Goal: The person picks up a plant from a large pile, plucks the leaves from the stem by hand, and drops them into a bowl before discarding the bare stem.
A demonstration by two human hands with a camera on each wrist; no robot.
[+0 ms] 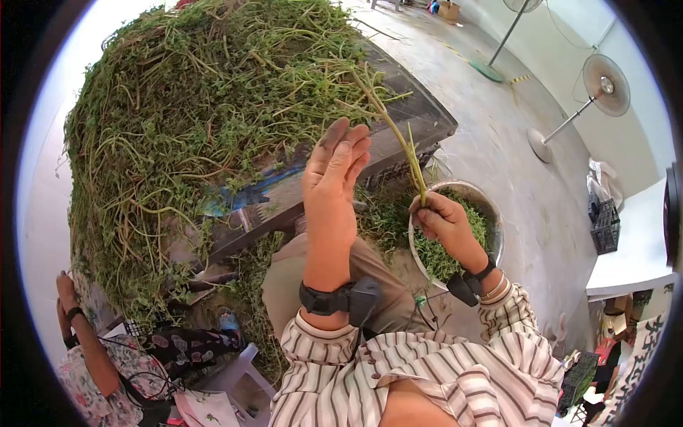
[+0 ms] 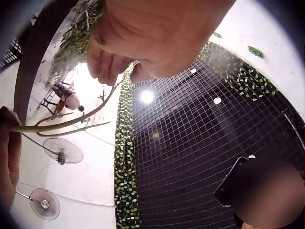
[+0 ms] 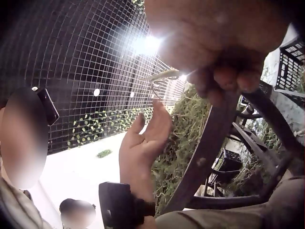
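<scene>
In the head view my right hand (image 1: 445, 224) pinches the thick lower end of a long, mostly bare green stem (image 1: 398, 135) between thumb and fingers. The stem slants up and away toward the heap and forks into thinner shoots, as the left wrist view shows. Beside it, to the left, my left hand (image 1: 334, 167) is raised with its fingers together and thumb upright, gripping nothing. From the left wrist view, a thin shoot (image 2: 102, 102) reaches up to the fingertips of that hand. A big heap of leafy green stems (image 1: 192, 92) covers the table (image 1: 409, 117) before me.
Under my right hand stands a round metal tub (image 1: 498, 220) holding green sprigs. More stems lie on the floor below the table edge. Another person's arm (image 1: 92, 349) is at lower left, by a light plastic stool (image 1: 242, 377). Standing fans (image 1: 605, 85) are at the right.
</scene>
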